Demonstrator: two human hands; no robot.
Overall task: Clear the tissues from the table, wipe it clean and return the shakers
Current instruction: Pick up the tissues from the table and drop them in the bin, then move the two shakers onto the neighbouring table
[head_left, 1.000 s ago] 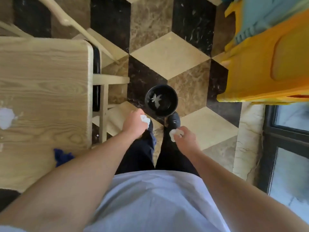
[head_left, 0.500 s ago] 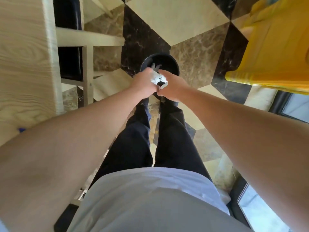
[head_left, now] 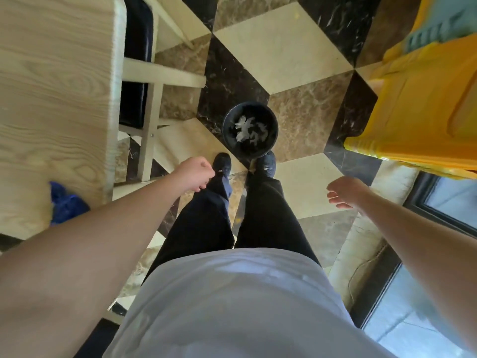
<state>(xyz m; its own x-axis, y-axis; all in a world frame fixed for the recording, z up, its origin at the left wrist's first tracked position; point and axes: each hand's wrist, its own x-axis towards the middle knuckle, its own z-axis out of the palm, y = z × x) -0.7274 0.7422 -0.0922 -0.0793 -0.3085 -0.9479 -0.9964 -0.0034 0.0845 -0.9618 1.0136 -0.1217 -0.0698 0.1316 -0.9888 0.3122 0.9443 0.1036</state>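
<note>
Both hands hang empty above the floor: the left hand (head_left: 196, 173) is curled into a loose fist, the right hand (head_left: 344, 191) has slack, spread fingers. Ahead of and between them, crumpled white tissues (head_left: 248, 130) lie inside the black bin (head_left: 228, 130). The wooden desk (head_left: 55, 99) stands left of the left hand, a blue cloth (head_left: 67, 205) at its near edge.

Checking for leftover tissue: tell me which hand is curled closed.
The left hand, beside the table, is curled into a fist. The right hand hangs open, fingers spread, visibly empty.
</note>
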